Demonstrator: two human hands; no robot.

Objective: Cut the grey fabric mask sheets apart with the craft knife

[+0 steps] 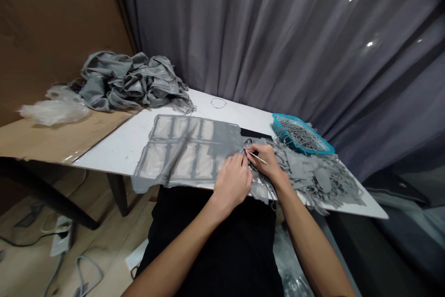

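Note:
A grey sheer fabric panel (186,148) with pale rectangular windows lies spread over the white table, its near edge drooping past the front. My left hand (232,177) rests at the panel's right part, fingers bent and pressed together on the cloth; its fingertips are partly hidden. Close beside it, my right hand (266,160) pinches a thin white stick-like tool (257,156), whose tip meets the fabric by my left fingertips. I cannot make out the tool's exact kind. Loose grey scraps and strips (313,174) lie right of my right hand.
A blue plastic basket (327,148) of grey strips stands at the back right. Crumpled grey fabric (130,81) is heaped at the back left, near clear plastic wrap (57,107) and a cardboard box (59,23). A thin cord loop (218,103) lies on the white table (111,148). Curtains hang behind.

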